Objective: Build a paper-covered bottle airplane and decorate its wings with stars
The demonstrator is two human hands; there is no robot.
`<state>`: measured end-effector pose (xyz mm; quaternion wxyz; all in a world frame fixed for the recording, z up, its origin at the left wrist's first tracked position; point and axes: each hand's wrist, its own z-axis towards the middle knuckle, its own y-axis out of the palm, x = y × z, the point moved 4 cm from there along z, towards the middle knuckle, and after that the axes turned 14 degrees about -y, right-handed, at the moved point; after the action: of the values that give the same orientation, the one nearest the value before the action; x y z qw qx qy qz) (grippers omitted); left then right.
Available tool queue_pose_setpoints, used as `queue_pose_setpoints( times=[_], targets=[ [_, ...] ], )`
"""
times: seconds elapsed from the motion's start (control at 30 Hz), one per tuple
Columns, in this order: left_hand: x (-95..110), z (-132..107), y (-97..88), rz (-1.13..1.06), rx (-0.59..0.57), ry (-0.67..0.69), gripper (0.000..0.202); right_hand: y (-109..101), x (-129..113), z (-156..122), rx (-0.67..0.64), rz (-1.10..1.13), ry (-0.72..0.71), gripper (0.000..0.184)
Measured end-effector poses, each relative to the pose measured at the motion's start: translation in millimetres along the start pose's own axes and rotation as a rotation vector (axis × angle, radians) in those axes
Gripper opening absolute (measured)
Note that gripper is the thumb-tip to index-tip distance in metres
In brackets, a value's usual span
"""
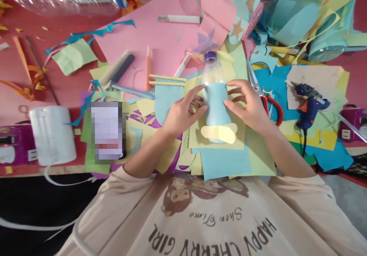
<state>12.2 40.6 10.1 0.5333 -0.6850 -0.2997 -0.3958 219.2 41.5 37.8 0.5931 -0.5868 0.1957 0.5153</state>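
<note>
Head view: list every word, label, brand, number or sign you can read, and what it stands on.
"Show Time": on the shirt, upside down.
"HAPPY CHERRY GIRL": same shirt, also upside down.
Phone screen: pixelated, unreadable.
Purple box at far left and purple box at far right: markings too small to read.

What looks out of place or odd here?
The glue gun at right: its upper end seems caked in a messy clump, and it rests on loose paper. Orange scraps litter the left side. Nothing looks wrong with the paper-wrapped bottle.
</note>
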Motion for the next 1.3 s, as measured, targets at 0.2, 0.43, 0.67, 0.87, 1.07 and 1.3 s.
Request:
queue_pose_setpoints(
  times=[0.2,0.43,0.67,0.87,1.07,1.3],
  targets=[
    [2.8,3.2,-3.8,0.073,0.081,0.181,0.044,12.9,12.7,-0.9,0.075,0.223,0.115,0.038],
    [2.7,3.5,-2.8,0.094,0.082,0.169,0.045,14.7,15.7,-3.8,0.018,0.282,0.116,0.056],
    [-17.5,15.9,-50.2,0.201,0.395,0.11,0.009,11.6,20.0,-6.1,0.06,0.261,0.134,0.062],
    [-53.5,27.3,-80.4,0.38,0.511,-0.062,0.029,7.8,15.1,-7.4,0.027,0.208,0.165,0.067],
    [-39.4,28.2,-83.6,0.088,0.393,-0.006,0.018,13.7,20.2,-9.1,-0.078,0.263,0.245,0.082],
    [-23.1,24.1,-86.1,-0.391,0.462,-0.032,0.028,-6.1,31.2,18.8,-0.111,0.298,0.232,0.069]
  ],
)
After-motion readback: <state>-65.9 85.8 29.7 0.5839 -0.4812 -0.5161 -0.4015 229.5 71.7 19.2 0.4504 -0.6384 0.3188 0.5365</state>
